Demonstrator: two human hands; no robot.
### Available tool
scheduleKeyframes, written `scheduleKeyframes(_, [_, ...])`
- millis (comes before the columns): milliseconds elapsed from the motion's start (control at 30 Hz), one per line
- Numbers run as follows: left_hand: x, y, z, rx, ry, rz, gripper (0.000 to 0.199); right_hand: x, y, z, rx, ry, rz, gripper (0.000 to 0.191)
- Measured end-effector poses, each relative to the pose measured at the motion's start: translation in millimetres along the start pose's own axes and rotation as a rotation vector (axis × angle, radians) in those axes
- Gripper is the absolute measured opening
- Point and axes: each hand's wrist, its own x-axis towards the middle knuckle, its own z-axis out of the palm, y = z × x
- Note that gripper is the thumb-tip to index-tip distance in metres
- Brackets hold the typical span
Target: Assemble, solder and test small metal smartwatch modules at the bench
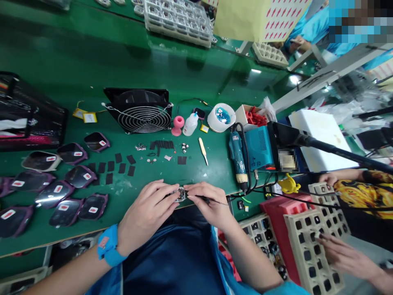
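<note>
Near the table's front edge, my left hand (149,211) has its fingers closed on a small open device case (181,194) with metallic parts inside. A blue band (108,246) wraps my left wrist. My right hand (210,200) meets the case from the right, its fingers pinching a thin dark tool (215,200) whose tip is hidden at the case. Beyond both hands lie black rectangular pads (111,166), small loose parts (168,157) and a cream-handled tool (203,150).
Purple-framed lens covers (57,192) crowd the left. Behind stand a fan (144,114), a white bottle (190,124) and a round white tub (221,118). An electric screwdriver (238,157) and teal box (259,147) stand right. Another person's hand (344,254) touches a tray (307,246).
</note>
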Motion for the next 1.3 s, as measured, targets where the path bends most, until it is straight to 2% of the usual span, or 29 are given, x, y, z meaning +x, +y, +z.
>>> scheduleKeyframes(133, [-0.4,1.2,0.3,-0.004,0.001,-0.01,0.02,-1.3,-0.8,1.1,-0.019,-0.022,-0.024,0.011])
scheduleKeyframes(300, [1.2,-2.7,0.8,-0.03,0.016,0.007,0.02,1.0,4.8,2.5,-0.025,0.011,-0.002,0.013])
scheduleKeyframes(367, [1.9,-2.2,-0.2,-0.029,0.021,-0.017,0.019,0.7,6.4,1.1,0.018,0.025,0.013,0.013])
scheduleKeyframes(467, [1.7,11.1,-3.8,-0.008,0.007,-0.1,0.016,-10.2,2.6,-1.8,0.107,0.069,0.105,0.011])
scheduleKeyframes(567, [1.5,21.8,-3.3,0.012,-0.101,-0.115,0.021,-23.2,7.4,-5.8,0.048,0.124,0.214,0.01])
scheduleKeyframes(633, [-1.5,21.4,-3.7,0.05,-0.166,-0.146,0.023,-21.8,16.3,-7.1,-0.023,0.115,0.248,0.019])
scheduleKeyframes(667, [-5.2,22.8,-4.3,0.075,-0.149,-0.179,0.024,-18.7,19.2,-7.5,-0.047,0.099,0.265,0.025])
scheduleKeyframes(733, [-18.8,34.5,-2.6,0.077,-0.081,-0.243,0.026,-12.7,20.0,-9.4,-0.076,0.099,0.253,0.041])
scheduleKeyframes(800, [-42.5,53.6,6.6,0.005,-0.081,-0.261,0.026,-10.4,18.5,-13.4,-0.094,0.112,0.256,0.051])
scheduleKeyframes(867, [-74.3,68.4,21.2,-0.049,-0.21,-0.306,0.023,-12.2,21.7,-17.6,-0.084,0.154,0.297,0.053])
scheduleKeyframes(900, [-90.8,71.2,28.9,-0.016,-0.257,-0.42,0.021,-14.0,25.5,-18.9,-0.054,0.182,0.323,0.052])
scheduleKeyframes(967, [-118.3,67.7,42.2,0.092,-0.257,-0.588,0.031,-18.5,35.2,-18.8,0.053,0.223,0.37,0.049])
scheduleKeyframes(1033, [-131.6,57.3,52.6,0.183,-0.247,-0.684,0.043,-22.2,42.8,-15.3,0.18,0.242,0.389,0.049])
scheduleKeyframes(1067, [-131.9,51.9,57.1,0.215,-0.245,-0.699,0.048,-23.2,44.7,-12.9,0.232,0.255,0.387,0.05])
scheduleKeyframes(1133, [-121.9,44.1,65.9,0.268,-0.242,-0.703,0.044,-22.9,45.2,-8.4,0.312,0.293,0.368,0.052])
scheduleKeyframes(1233, [-93.9,41.6,76.4,0.346,-0.219,-0.678,0.029,-16.9,41.7,-6.5,0.394,0.309,0.349,0.053])
scheduleKeyframes(1300, [-76.1,43.8,78.9,0.387,-0.19,-0.627,0.028,-13.1,35.3,-7.8,0.453,0.331,0.347,0.053])
